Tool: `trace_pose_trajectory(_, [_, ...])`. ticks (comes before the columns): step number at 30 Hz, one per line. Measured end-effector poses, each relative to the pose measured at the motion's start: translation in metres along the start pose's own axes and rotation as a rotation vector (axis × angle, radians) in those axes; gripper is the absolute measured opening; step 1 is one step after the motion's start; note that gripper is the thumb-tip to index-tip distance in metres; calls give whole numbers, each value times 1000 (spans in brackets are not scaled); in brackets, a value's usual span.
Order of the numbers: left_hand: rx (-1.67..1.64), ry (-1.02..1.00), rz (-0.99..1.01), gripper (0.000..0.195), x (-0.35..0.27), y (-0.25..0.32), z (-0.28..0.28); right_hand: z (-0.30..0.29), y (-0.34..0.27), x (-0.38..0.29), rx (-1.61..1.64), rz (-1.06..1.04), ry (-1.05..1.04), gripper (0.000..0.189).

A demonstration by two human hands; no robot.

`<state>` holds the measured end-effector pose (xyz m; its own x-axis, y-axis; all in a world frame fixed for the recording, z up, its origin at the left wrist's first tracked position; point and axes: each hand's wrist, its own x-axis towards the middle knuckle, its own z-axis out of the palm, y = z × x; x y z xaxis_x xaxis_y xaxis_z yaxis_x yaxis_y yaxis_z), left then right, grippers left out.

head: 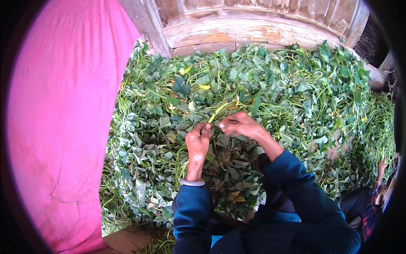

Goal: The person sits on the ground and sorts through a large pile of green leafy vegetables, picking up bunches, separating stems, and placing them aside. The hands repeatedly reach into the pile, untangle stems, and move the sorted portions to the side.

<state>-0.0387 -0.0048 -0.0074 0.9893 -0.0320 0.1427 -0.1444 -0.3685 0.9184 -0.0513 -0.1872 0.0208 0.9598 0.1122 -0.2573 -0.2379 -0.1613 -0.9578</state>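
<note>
My left hand (pixel 198 138) grips a small bundle of green vine stems (pixel 219 111) between thumb and fingers. The stems slant up and to the right, and some trail down beside the wrist. Just to the right is my right hand (pixel 239 125), blurred, with its fingers bent close to the stems. Whether it pinches a stem cannot be made out. Under both hands spreads a thick heap of leafy green vines (pixel 304 104), with a few yellow leaves. Darker, wilted leaves (pixel 234 177) lie between my knees.
A pink cloth (pixel 66 120) hangs along the left side. Weathered wooden panelling (pixel 253 33) with a low sill borders the heap at the far side. At the lower right rim, another person's arm (pixel 380 171) and plaid sleeve (pixel 371 209) show beside more vines (pixel 379 127).
</note>
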Motion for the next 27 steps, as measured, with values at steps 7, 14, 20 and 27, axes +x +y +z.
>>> trace_pose_trajectory(7, [-38, -17, 12, 16, 5, -1, -27, -45, -5, 0, -157, -695, 457, 38])
trace_pose_trajectory(14, [-76, -52, 38, 17, 5, -3, -44, -43, 8, 6, -343, -633, 171, 24])
trace_pose_trajectory(20, [178, 213, 1, 15, 11, -18, -52, -45, 12, 4, -255, -509, 227, 13])
trace_pose_trajectory(27, [127, 641, -100, 20, 21, -30, -94, -67, 34, -2, -961, -389, 411, 11])
